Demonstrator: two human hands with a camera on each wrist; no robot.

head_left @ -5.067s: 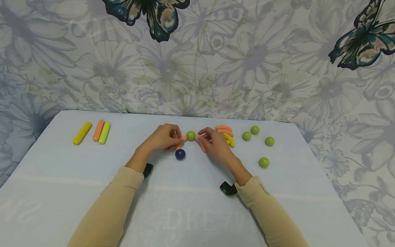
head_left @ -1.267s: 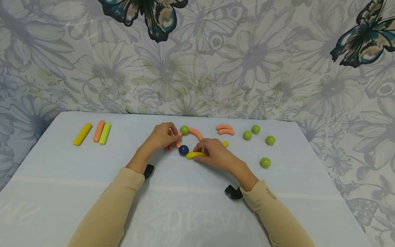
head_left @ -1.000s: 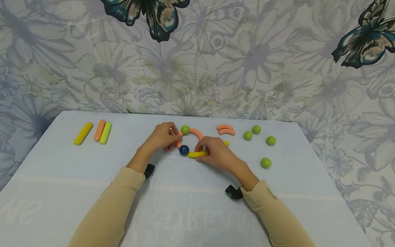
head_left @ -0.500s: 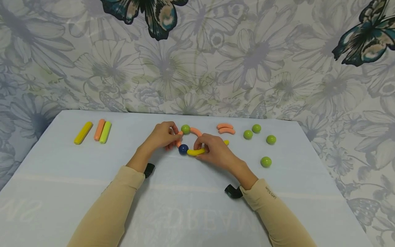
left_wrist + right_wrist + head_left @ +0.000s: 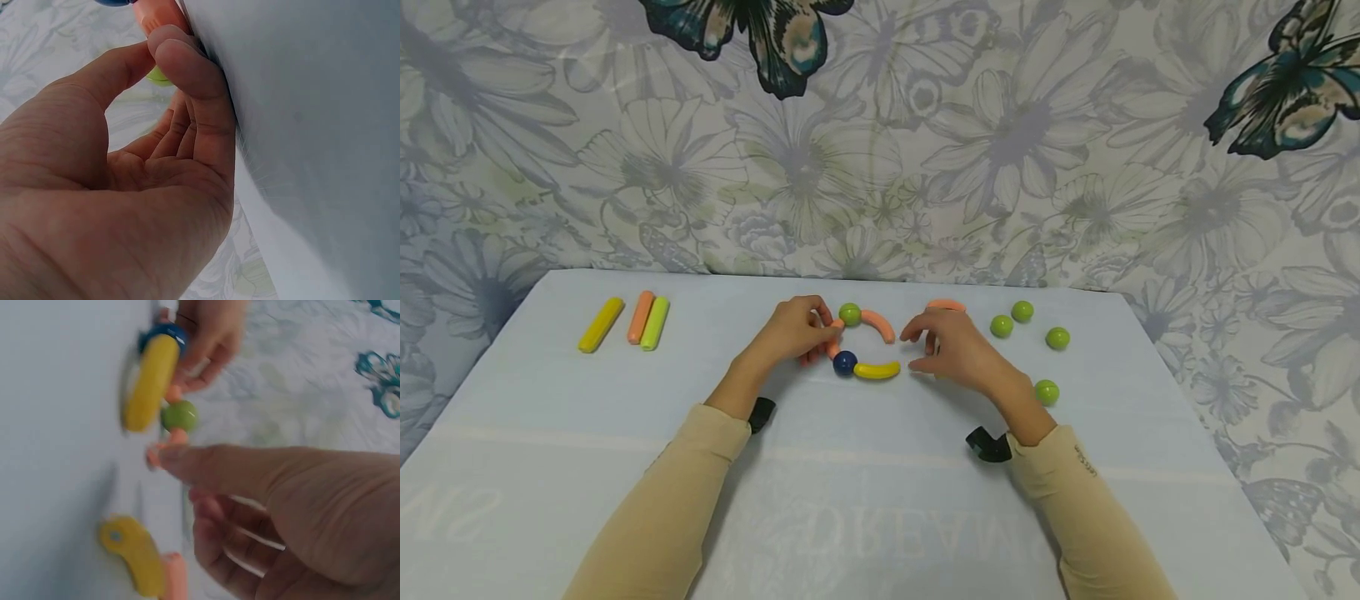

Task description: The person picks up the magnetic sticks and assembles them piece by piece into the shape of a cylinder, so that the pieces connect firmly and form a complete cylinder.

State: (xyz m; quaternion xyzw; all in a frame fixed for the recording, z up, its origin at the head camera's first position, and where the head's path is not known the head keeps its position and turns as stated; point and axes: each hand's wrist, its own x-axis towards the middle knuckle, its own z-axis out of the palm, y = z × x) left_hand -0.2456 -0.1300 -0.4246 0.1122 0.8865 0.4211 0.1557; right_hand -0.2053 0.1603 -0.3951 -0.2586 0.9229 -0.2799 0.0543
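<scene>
My left hand pinches an orange curved rod between thumb and fingertips at the table surface. This rod runs from a green ball to a dark blue ball. From the green ball a second orange curved rod bends right; a yellow curved rod lies against the blue ball. Together they form a ring with a gap on the right side. My right hand hovers just right of that gap, thumb and fingers apart, holding nothing. Another yellow curved rod with a grey end spot lies under it.
Several green balls lie at the right of the white table. A loose orange curved rod shows behind my right hand. At the left lie straight yellow, orange and lime rods. A flowered cloth hangs behind.
The right hand has brought a yellow curved rod to the blue ball, let it go and moved right. The green ball and its orange rods shifted slightly left. The left hand stays put.
</scene>
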